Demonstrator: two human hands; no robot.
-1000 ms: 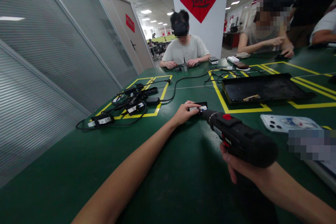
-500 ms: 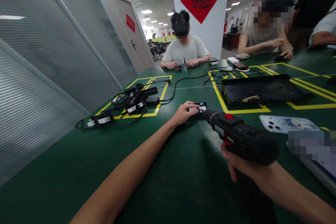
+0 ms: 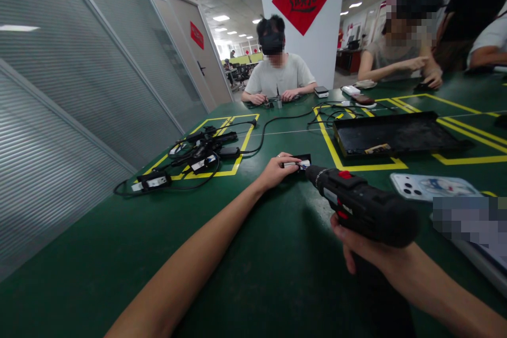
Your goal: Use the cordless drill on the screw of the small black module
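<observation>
My right hand [image 3: 352, 237] is wrapped round the grip of a black cordless drill [image 3: 356, 198] with red parts. The drill's chuck points away from me, at the near right end of a small black-and-white power adapter-like box [image 3: 304, 163] on the green table. Whether a bit touches the box cannot be made out. My left hand [image 3: 277, 171] holds that box from its left side, its fingers lying over the top. Part of the box is hidden under these fingers.
At left lie several black adapters with cables [image 3: 209, 150] inside yellow tape. A black tray [image 3: 396, 134] stands at right, a phone [image 3: 433, 186] nearer. A cable [image 3: 273, 119] crosses the table. Across it sits a person [image 3: 277, 71]; another person [image 3: 400, 55] is at right.
My right hand and the drill have shifted very slightly left. My left hand stays on the box, almost unmoved.
</observation>
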